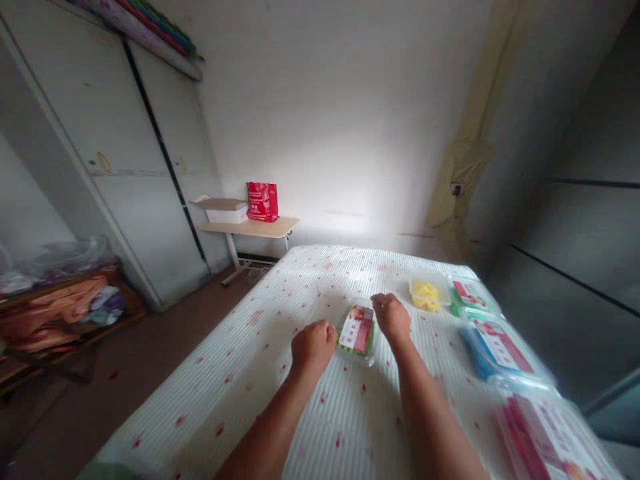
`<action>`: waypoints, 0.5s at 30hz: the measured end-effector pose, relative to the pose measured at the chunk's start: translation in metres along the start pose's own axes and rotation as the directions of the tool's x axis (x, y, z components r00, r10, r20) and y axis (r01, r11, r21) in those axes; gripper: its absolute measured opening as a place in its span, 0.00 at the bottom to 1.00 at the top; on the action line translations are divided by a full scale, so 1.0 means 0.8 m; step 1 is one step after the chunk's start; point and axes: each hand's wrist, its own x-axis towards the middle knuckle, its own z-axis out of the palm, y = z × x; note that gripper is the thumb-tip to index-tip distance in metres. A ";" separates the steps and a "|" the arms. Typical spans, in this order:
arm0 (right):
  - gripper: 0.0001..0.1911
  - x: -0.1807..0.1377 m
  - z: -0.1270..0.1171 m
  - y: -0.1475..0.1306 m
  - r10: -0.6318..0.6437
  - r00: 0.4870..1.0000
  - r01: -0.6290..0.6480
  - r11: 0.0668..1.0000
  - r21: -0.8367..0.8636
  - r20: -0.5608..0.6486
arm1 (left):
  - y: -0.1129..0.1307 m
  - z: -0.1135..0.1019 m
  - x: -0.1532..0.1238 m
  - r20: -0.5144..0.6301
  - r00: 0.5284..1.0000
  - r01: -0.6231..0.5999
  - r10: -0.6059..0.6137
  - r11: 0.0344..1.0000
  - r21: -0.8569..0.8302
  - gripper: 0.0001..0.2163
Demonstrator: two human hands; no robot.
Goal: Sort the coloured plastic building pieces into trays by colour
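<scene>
A clear plastic container lies on the bed between my hands, with green contents under a red and white label. Just left of it is my left hand, its fingers curled into a fist with a narrow gap to the container's side. My right hand is bent over the container's upper right corner, fingers curled and pressed together. Whether its fingertips touch the lid, or pinch anything, I cannot tell.
Along the bed's right side stand containers with yellow pieces, green contents, blue contents and pink contents. Beyond the bed, a small table holds a red bag and a white box.
</scene>
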 end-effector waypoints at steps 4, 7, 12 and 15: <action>0.16 0.004 0.002 0.007 0.015 1.000 -0.015 1.000 0.024 -0.014 | -0.008 0.002 0.016 0.072 0.997 0.056 -0.042 0.976 -0.211 0.12; 0.14 0.008 0.007 0.015 0.101 0.994 -0.094 0.980 0.177 -0.031 | -0.010 0.002 0.036 0.098 0.995 0.065 -0.037 0.953 -0.296 0.09; 0.09 0.013 0.017 0.026 0.171 0.985 -0.159 0.915 0.371 0.000 | -0.004 0.008 0.077 0.203 0.979 0.110 -0.007 0.860 -0.499 0.12; 0.09 0.016 0.025 0.032 0.183 0.983 -0.172 0.861 0.478 0.023 | -0.001 0.018 0.091 0.299 0.954 0.171 0.021 0.781 -0.601 0.13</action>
